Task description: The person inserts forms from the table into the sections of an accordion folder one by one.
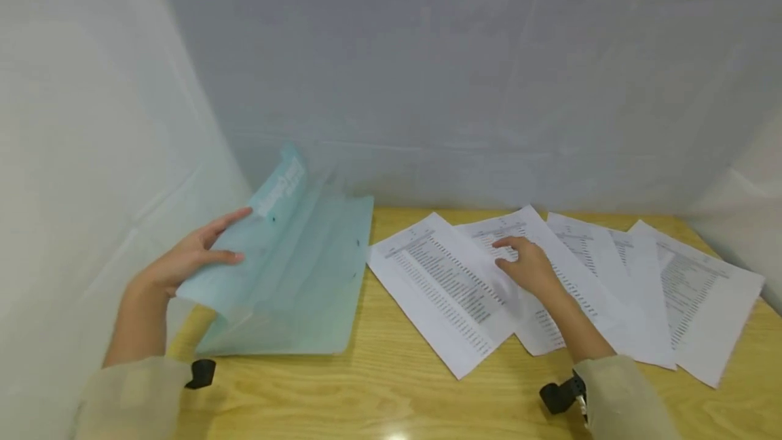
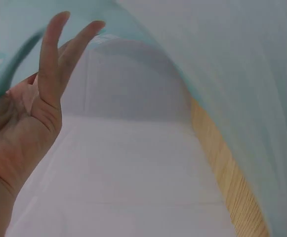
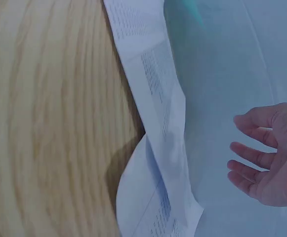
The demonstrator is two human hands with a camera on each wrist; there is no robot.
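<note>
Step in hand, by judgement: raising the cover point(image 1: 244, 260) of the folder point(image 1: 305, 290) with the left hand point(image 1: 183, 260) while drawing a sheet point(image 1: 446, 290) from the fanned sheets with the right hand point(image 1: 528, 267). To do well: keep the cover lifted high enough to expose the pocket beneath the grip; press lightly on one sheet only, slide toward the folder, avoid dragging the overlapping neighbours. Left hand: thumb above, fingers point(image 2: 52, 54) below the cover's near edge, a light pinch rather than a full clamp; in the wrist view, two fingers extended straight behind the translucent plastic, well spread. Folder base flat on the table point(image 1: 397, 386), directly below and right of this grip, against the curtain point(image 1: 427, 73) corner. Right hand: fingers relaxed and slightly parted, palm down, resting on the sheets at the overlap of the first and second; nothing curled round or pinched. Wrist view shows a sheet edge buckled upward just beside the fingertips point(image 3: 242, 148). Remaining sheets spread to the right of this hand, overlapping, flat on the table.
</note>
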